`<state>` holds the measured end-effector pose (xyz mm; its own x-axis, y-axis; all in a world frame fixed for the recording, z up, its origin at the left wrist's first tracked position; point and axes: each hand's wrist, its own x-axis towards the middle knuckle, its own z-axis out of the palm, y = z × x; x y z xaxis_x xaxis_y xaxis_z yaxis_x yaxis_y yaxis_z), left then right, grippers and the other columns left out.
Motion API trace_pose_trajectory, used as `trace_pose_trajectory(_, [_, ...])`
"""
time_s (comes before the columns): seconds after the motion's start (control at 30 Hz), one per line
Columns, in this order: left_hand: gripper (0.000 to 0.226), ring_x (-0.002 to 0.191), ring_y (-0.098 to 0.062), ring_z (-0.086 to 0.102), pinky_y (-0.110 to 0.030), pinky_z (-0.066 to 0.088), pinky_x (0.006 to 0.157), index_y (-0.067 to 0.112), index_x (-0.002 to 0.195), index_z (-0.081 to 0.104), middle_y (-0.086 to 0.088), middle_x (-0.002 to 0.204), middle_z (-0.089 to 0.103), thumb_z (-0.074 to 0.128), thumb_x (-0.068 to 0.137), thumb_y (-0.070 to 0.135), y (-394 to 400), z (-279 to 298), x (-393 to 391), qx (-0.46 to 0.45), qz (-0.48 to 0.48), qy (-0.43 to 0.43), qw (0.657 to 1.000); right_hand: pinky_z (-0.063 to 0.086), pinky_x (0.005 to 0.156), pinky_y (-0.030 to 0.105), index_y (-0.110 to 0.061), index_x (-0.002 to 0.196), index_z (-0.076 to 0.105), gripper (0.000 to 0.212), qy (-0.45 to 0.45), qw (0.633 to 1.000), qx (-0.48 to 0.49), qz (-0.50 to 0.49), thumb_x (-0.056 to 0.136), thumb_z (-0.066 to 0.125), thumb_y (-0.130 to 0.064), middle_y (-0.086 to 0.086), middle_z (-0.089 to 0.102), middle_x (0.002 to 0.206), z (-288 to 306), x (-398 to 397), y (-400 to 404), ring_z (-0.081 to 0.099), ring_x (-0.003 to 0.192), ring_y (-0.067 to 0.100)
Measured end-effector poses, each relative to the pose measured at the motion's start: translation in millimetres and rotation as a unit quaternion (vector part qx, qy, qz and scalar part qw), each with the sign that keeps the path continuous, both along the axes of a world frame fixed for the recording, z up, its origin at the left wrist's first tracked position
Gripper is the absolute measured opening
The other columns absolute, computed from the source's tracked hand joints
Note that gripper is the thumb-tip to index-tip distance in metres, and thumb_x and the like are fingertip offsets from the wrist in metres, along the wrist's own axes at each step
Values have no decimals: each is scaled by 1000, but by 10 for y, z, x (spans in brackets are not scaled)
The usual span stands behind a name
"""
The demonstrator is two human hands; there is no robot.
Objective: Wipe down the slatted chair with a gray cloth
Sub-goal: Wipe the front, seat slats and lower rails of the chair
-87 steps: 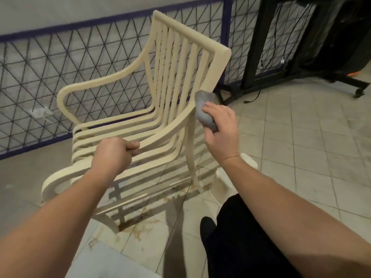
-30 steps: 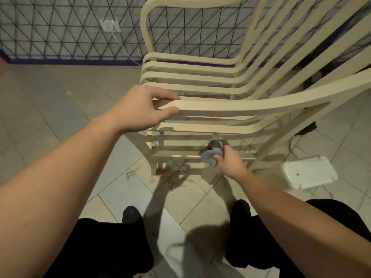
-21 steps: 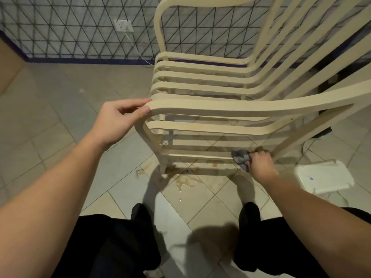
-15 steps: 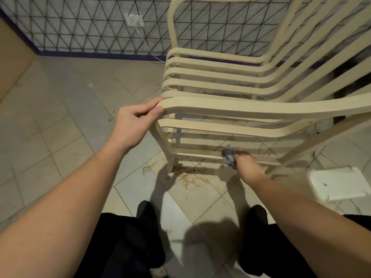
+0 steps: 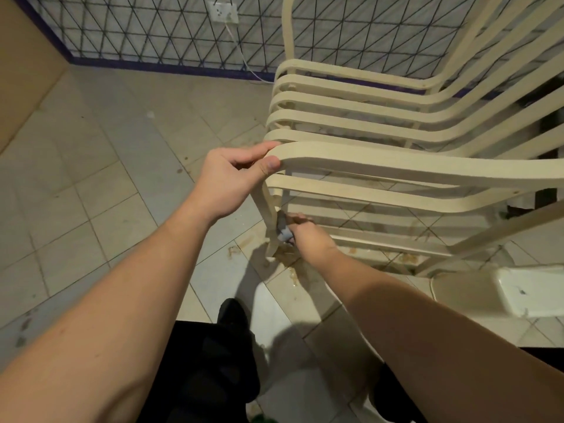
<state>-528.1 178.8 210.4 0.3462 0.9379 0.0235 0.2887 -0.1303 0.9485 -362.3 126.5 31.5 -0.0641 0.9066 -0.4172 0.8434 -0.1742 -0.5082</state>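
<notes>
Tiled floor (image 5: 91, 184) under the slatted chair (image 5: 396, 166) shows brown drips, and the right hand (image 5: 308, 236), its grip clamped on the gray cloth (image 5: 282, 232), has slid from the lower rail to the front leg while the left hand (image 5: 232, 178) still pinches the armrest tip, so low-frame wiping continues

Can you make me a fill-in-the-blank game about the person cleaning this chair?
1. The left hand holds the front end of the chair's ____.
2. The right hand presses a gray ____ against the chair's front leg.
3. The chair is made of long cream ____.
4. A white cord hangs from the ____ on the wall.

Missing words: armrest; cloth; slats; socket
</notes>
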Motion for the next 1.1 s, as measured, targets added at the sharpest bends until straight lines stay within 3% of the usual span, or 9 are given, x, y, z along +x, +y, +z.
trace_pose_trajectory(0.07, [31,103,11,64,-11,47,88,20,121,70,10,113,73,72,90,22,8,-17,-11,-5,2,-2,1000,51,84,30,-30,95,65,9,-15,1000,-3,12,87,64,-33,2,64,99,29,-48,36,62,89,23])
trace_pose_trajectory(0.13, [30,108,7,64,-13,48,92,22,121,72,11,114,74,72,90,24,0,-21,-15,-15,3,-2,1000,55,78,24,-23,102,70,18,1,1000,18,4,86,64,-27,-1,65,92,42,10,-3,61,81,18])
trace_pose_trajectory(0.33, [38,115,-5,64,-30,52,102,27,124,72,12,120,72,77,86,32,-99,34,-12,-54,38,-6,998,39,66,26,-17,96,68,11,94,990,74,-73,92,63,-25,1,69,92,441,298,-233,61,85,18])
trace_pose_trajectory(0.47, [65,108,-12,58,-27,49,86,30,130,62,8,123,61,88,72,44,-252,-3,-142,-86,120,78,986,37,66,23,-20,103,63,24,159,970,112,-145,85,74,-30,-9,63,92,821,531,-539,57,82,10])
trace_pose_trajectory(0.57, [49,92,-21,56,-27,46,73,13,101,55,-1,99,57,85,76,43,-468,-142,-235,-176,190,124,958,45,72,20,-26,110,59,33,212,964,94,-126,83,77,-26,-13,64,103,1131,728,-809,60,92,3])
trace_pose_trajectory(0.67, [50,89,-20,64,-35,50,78,12,97,60,0,103,67,67,86,60,-746,-163,-135,-281,48,163,945,47,80,15,-31,109,55,35,249,956,100,-117,84,77,-20,-14,63,109,1416,889,-1053,60,99,1])
trace_pose_trajectory(0.8, [52,113,-10,60,-33,50,97,39,119,64,11,123,65,61,80,73,-1126,104,317,-228,-105,88,964,52,82,22,-31,112,54,39,279,949,114,-91,84,78,-18,-7,63,113,1743,1007,-1315,62,103,8])
trace_pose_trajectory(0.93, [43,96,-8,69,-22,52,77,26,119,65,6,110,73,70,85,53,-1286,451,704,-187,-157,53,968,50,87,24,-21,113,59,45,270,948,161,-53,77,77,0,-5,61,113,2105,1140,-1488,60,103,13])
trace_pose_trajectory(1.1, [34,88,-12,68,-24,53,74,11,113,70,-2,99,75,72,89,34,-1341,789,861,-167,-194,5,967,51,95,22,-32,130,57,73,288,937,178,-86,72,82,3,-11,58,127,2491,1358,-1637,60,117,8])
